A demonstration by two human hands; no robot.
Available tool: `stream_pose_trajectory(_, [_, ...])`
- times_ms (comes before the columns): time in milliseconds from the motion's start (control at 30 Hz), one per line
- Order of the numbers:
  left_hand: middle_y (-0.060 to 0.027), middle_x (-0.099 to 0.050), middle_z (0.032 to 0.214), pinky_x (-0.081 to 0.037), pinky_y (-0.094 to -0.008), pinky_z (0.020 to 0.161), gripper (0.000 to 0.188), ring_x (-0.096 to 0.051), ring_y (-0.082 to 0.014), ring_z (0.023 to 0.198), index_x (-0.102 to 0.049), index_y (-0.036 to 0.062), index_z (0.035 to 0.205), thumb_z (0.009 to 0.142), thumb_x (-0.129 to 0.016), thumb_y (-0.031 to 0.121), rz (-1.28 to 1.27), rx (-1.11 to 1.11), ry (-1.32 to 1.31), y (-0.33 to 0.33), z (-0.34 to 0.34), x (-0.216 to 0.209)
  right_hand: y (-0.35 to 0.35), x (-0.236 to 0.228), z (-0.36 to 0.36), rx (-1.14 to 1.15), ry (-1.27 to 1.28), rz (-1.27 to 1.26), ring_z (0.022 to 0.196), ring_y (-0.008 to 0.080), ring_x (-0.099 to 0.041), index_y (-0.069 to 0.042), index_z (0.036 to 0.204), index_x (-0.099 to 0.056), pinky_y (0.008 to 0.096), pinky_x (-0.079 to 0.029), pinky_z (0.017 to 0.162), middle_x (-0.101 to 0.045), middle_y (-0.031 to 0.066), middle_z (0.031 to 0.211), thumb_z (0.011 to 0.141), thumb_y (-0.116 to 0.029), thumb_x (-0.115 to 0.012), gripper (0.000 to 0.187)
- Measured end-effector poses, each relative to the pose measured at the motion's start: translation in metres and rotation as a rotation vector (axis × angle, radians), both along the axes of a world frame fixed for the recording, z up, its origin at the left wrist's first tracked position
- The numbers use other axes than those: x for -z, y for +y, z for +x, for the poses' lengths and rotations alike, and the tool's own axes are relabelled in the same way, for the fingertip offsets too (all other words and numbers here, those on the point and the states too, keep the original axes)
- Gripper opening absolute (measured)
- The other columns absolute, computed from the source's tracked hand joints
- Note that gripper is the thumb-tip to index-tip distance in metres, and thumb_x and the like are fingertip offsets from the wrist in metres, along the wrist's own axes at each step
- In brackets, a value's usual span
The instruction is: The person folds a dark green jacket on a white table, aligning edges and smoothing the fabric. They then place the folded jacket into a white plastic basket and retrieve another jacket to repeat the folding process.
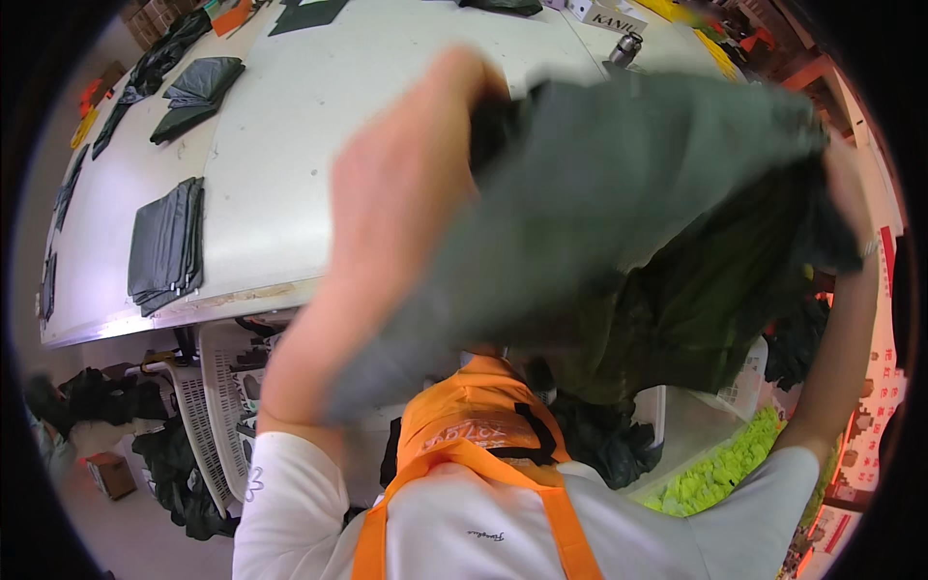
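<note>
A dark green piece of thin fabric (580,193) is spread between my raised hands, blurred by motion; I cannot tell what kind of garment or sheet it is. My left hand (401,174) is closed on its upper left edge, with the fingertips mostly hidden behind the cloth. At the far right edge my right hand (847,188) grips the other end, fingers partly covered by folds. The fabric's darker lower part (667,300) hangs down in front of my orange apron (483,416).
A white table (271,193) carries a neat stack of folded dark green pieces (167,246), looser folded ones (198,97) and a metal flask (626,48). Below stand white plastic baskets (208,416) with dark cloth and a bin of bright yellow-green material (720,464).
</note>
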State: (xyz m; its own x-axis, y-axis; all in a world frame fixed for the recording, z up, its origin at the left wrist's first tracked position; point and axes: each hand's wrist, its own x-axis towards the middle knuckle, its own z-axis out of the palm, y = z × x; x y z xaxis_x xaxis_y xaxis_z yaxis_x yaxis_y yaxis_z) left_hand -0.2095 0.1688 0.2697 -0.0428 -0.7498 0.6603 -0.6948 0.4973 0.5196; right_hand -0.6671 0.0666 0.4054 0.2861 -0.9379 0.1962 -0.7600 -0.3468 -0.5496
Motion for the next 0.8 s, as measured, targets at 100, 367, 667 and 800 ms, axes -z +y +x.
stream_pose_trajectory(100, [-0.0156, -0.061, 0.089, -0.048, -0.0412, 0.069, 0.036, -0.06, -0.0342, 0.081, -0.054, 0.0093, 0.098, 0.07, -0.07, 0.025, -0.14, -0.092, -0.015, -0.076, 0.006, -0.039, -0.087, -0.03, 0.034, -0.027, -0.111, -0.079, 0.118, 0.026, -0.049, 0.003, 0.132, -0.043, 0.0338, -0.037, 0.102, -0.052, 0.0161, 0.126, 0.095, -0.016, -0.043, 0.042])
stream_pose_trajectory(367, [-0.0198, -0.063, 0.1, -0.05, -0.0463, 0.081, 0.034, -0.06, -0.0381, 0.095, -0.065, 0.0118, 0.1, 0.074, -0.069, 0.033, -0.057, -0.49, -0.422, -0.31, 0.05, -0.054, -0.337, 0.139, 0.227, -0.141, -0.27, -0.238, 0.124, 0.0308, -0.045, 0.003, 0.137, -0.036, 0.0364, -0.035, 0.104, -0.046, 0.0232, 0.132, 0.093, -0.029, -0.048, 0.055])
stream_pose_trajectory(667, [-0.0106, -0.026, 0.15, -0.01, -0.0597, 0.109, 0.067, -0.018, -0.0369, 0.139, -0.04, 0.0156, 0.139, 0.081, -0.063, 0.04, 0.759, -0.281, -0.526, -0.084, 0.012, 0.274, -0.051, 0.412, 0.215, -0.206, 0.295, 0.25, 0.139, 0.0446, -0.007, -0.005, 0.146, -0.022, 0.0584, -0.01, 0.109, -0.009, 0.0284, 0.15, 0.084, -0.036, -0.062, 0.08])
stream_pose_trajectory(800, [-0.0098, -0.025, 0.151, -0.014, -0.0596, 0.108, 0.066, -0.019, -0.0355, 0.139, -0.046, 0.0138, 0.135, 0.08, -0.061, 0.049, 0.83, -0.273, -0.493, -0.097, 0.006, 0.31, -0.062, 0.461, 0.212, -0.125, 0.37, 0.261, 0.14, 0.0376, -0.013, -0.013, 0.145, -0.029, 0.0608, -0.009, 0.108, -0.014, 0.0223, 0.151, 0.083, -0.037, -0.06, 0.073])
